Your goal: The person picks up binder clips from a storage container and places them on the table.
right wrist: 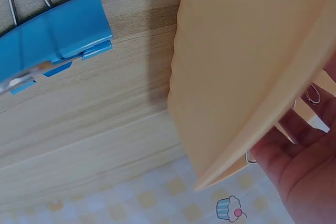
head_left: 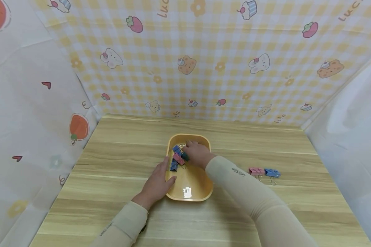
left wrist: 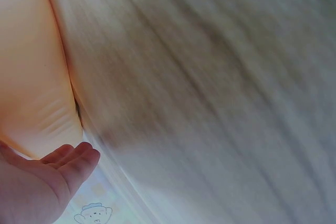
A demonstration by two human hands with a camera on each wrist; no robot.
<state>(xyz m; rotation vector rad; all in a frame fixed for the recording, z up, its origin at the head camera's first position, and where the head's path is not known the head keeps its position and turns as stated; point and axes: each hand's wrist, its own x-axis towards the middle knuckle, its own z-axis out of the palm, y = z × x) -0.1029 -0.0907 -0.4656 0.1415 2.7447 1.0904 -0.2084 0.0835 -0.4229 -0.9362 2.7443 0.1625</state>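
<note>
A yellow tray [head_left: 193, 181] stands on the table in the head view, binder clips gathered in its far left part. Blue clips [head_left: 173, 165], a pink clip [head_left: 178, 158] and a dark green clip [head_left: 185, 156] lie there. My left hand [head_left: 157, 181] rests at the tray's left rim, fingers extended and thumb over the edge. My right hand [head_left: 198, 153] reaches down inside, right beside the green clip. In the right wrist view the tray wall hides that hand's fingertips [right wrist: 268, 148], with wire clip handles [right wrist: 313, 94] near them; I cannot tell whether they hold one.
On the table right of the tray, a pink binder clip [head_left: 256, 171] and a blue binder clip [head_left: 272, 172] lie side by side, beyond my right forearm. A checked, patterned cloth [head_left: 204, 79] hangs behind the table; pale sheets flank both sides.
</note>
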